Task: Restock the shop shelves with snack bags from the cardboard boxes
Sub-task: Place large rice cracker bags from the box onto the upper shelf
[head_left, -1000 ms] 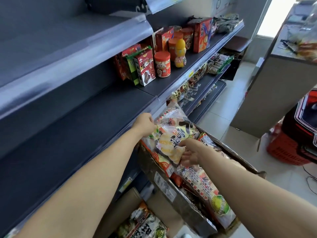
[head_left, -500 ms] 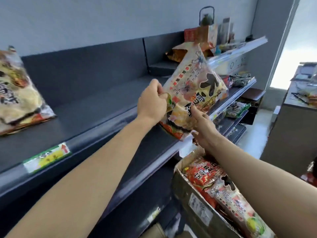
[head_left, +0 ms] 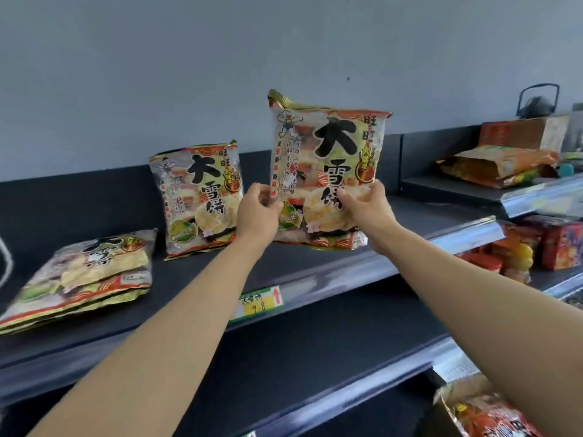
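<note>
1. Glossy printed plastic, orange and cream: snack bag (head_left: 328, 171) held upright, above and a little right of the price label (head_left: 257, 305). Bottom seam just over the top shelf (head_left: 410, 234), apparently not yet resting on it.
2. Left hand (head_left: 257, 212), straight above the price label, closed on the bag's lower left edge with thumb in front. Right hand (head_left: 367, 206), up and right of the label, gripping the lower right part likewise.
3. Up and left of the price label: standing bag (head_left: 198, 200) of the same kind, propped against the back panel. Further left of the label: flat stack (head_left: 85, 275) of like bags, lying face up.
4. Far right of the price label, one level lower: red boxes (head_left: 561, 244). Low and right of the label, at the frame's corner: more bags (head_left: 482, 414), probably the supply, though no cardboard plainly seen there.
5. Step in hand, by judgement: placing. Bag raised to shelf height, neither set down nor released.
6. Next move, likely: push in toward the back panel, well right of the standing bag; lower to a flat seat on the bottom seam, print facing out; tilt back for a slight lean; then loosen both grips together.
7. Worth minding: puffy, light and slick, so prone to tipping forward off the edge if let go too upright.
</note>
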`<state>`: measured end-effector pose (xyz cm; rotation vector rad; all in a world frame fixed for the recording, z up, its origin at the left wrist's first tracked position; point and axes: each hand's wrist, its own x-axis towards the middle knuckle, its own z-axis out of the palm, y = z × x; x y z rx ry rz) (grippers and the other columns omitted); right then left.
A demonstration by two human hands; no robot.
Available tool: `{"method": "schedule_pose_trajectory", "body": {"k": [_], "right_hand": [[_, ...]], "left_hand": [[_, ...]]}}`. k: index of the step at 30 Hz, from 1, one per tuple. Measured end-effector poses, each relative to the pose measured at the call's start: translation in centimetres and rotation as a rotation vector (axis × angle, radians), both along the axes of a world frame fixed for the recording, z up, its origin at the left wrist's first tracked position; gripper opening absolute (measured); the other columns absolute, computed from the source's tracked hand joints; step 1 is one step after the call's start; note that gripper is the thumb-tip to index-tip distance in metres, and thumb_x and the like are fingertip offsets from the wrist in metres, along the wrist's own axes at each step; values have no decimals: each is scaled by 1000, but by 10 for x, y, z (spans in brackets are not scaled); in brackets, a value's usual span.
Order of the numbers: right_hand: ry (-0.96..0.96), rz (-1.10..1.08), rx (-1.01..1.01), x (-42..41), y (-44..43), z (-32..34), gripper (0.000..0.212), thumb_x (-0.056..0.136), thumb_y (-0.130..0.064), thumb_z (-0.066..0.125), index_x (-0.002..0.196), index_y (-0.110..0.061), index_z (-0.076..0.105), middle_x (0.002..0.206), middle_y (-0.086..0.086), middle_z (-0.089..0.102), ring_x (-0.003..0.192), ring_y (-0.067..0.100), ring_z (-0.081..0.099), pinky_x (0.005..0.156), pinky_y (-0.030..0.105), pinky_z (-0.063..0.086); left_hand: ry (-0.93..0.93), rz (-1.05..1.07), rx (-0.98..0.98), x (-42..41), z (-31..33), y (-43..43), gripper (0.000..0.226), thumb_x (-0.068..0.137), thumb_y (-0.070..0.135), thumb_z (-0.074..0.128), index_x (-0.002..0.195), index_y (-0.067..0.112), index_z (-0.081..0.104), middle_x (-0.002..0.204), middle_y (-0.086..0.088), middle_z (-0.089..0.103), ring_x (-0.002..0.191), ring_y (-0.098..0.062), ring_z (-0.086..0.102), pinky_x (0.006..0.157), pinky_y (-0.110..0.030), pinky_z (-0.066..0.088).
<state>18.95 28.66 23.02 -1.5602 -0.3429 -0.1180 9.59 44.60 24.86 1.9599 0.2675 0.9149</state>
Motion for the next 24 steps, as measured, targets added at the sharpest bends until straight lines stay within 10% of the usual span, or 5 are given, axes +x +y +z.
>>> {"method": "schedule_pose_trajectory", "body": {"k": [9,15,24], "right_hand": [[23,131,-194,81,49,-9,41,80,-19,68,110,-20,41,114,8,60,98,24,61,87,42,52],[-23,184,-375,124,77,-24,82,72,-33,70,140,-18,26,142,6,39,125,33,45,102,51,42],[-96,269,-421,148,90,-46,49,67,-16,60,115,-16,51,126,7,52,104,27,58,88,42,53]], "left_hand": [[352,67,-73,52,-22,31,49,93,6,55,141,9,41,113,-3,52,97,-17,48,76,-25,43],[385,144,-208,88,-28,41,46,90,5,59,134,10,45,110,1,53,100,-19,54,89,-34,50],[351,284,-272,116,-44,44,47,84,2,59,129,9,46,123,-12,57,105,-30,61,83,-37,55]]}}
